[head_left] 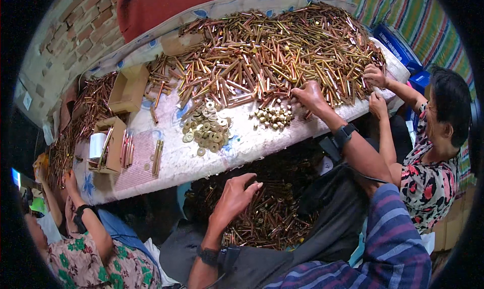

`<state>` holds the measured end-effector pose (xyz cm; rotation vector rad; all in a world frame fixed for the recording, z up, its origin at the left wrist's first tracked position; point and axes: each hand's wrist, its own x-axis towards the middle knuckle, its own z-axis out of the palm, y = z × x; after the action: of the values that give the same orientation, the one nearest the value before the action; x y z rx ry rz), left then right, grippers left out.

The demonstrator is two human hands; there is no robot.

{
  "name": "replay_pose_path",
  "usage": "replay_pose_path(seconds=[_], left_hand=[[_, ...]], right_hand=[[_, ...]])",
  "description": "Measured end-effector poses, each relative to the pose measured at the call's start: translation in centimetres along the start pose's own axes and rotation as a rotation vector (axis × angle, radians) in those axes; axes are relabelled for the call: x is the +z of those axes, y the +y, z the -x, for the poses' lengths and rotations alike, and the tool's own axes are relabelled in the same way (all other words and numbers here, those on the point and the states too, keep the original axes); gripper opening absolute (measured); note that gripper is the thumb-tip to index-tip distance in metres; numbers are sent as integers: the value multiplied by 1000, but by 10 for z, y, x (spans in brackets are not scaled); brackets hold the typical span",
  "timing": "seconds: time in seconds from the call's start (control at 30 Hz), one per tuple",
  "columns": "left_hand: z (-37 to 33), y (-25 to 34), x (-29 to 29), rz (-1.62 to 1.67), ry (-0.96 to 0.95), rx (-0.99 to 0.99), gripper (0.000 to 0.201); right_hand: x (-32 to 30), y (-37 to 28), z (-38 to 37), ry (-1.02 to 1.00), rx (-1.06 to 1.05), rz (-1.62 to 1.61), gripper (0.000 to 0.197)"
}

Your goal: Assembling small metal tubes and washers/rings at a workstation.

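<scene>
My right hand (pixel 311 96) reaches onto the table at the near edge of a big heap of brassy metal rods and sleeves (pixel 262 52). Its fingers are drawn together at the heap; what they hold, if anything, is too small to make out. Just left of it lies a small pile of metal nuts (pixel 274 116). Farther left is a pile of flat round washers (pixel 206 130). My left hand (pixel 234 198) hovers in front of the table edge, thumb and forefinger apart and nothing visible between them. Below it sits a dark mass of similar metal parts (pixel 269 221).
Two cardboard boxes (pixel 128 90) stand on the left of the cloth-covered table (pixel 186 165), one holding a few rods. A person in a patterned top (pixel 428 183) works at right with both hands on the heap; another person (pixel 96 248) works at left. Blue boxes (pixel 398 47) stand behind.
</scene>
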<state>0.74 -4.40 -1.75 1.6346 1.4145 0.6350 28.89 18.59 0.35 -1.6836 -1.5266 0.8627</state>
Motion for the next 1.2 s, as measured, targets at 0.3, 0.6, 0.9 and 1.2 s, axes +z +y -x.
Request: replay_pose_path(seconds=[0.3, 0.6, 0.9, 1.2], left_hand=[[-5, 9, -6, 327, 63, -132, 36], [-10, 8, -22, 778, 57, 20, 49], [-2, -11, -31, 747, 224, -116, 22], [-1, -18, -35, 822, 250, -169, 24]], right_hand=[[-1, -58, 47, -287, 104, -291, 22], [63, -98, 128, -817, -386, -37, 28], [86, -109, 106, -586, -663, 224, 34], [122, -82, 39, -340, -785, 612, 16]])
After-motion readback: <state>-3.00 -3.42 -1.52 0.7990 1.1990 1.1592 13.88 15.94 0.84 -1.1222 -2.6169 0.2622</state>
